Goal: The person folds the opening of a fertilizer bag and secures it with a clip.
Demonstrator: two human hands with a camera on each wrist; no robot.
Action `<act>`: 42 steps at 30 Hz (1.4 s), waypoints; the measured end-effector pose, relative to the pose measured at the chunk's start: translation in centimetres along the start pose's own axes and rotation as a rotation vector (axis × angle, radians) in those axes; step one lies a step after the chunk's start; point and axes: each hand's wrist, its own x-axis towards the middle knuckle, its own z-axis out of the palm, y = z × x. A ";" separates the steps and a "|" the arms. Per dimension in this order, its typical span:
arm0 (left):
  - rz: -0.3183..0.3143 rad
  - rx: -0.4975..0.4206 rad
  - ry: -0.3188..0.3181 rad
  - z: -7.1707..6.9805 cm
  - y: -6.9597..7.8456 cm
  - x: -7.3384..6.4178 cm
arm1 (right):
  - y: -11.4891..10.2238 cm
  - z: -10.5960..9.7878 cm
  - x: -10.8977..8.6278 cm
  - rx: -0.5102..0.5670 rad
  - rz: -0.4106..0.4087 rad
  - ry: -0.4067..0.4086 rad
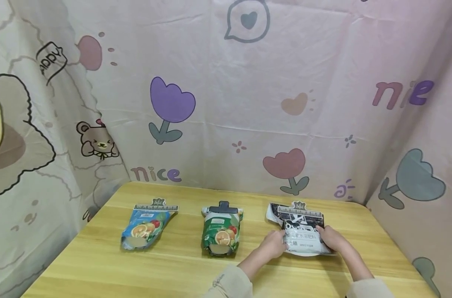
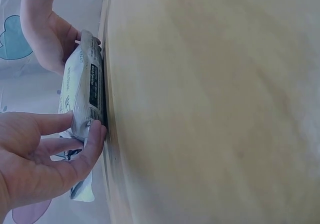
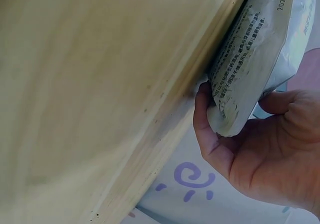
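Observation:
A black-and-white printed bag lies on the table at the right, its folded top pinched by a wide clip. My left hand grips the bag's left side, thumb on top and fingers at the lower edge. On the opposite side my right hand grips the bag's edge. In the left wrist view the bag is between both hands, close to the table surface. The right wrist view shows the right hand with fingers curled under the bag's corner.
A green bag with a dark clip lies mid-table. Further left is a blue bag under a wide clip. Behind the wooden table hangs a printed cloth, with more cloth at both sides.

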 end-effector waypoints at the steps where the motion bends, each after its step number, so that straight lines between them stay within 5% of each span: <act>1: -0.001 -0.004 0.001 0.0 0.0 0.0 | 0.0 0.0 0.0 -0.003 0.000 0.001; 19: -0.027 -0.045 0.003 0.2 -0.4 0.3 | -0.4 0.3 0.3 -0.077 0.011 0.011; 42: -0.035 0.003 -0.026 0.3 0.2 0.4 | 0.4 0.1 -0.1 -0.030 0.035 0.023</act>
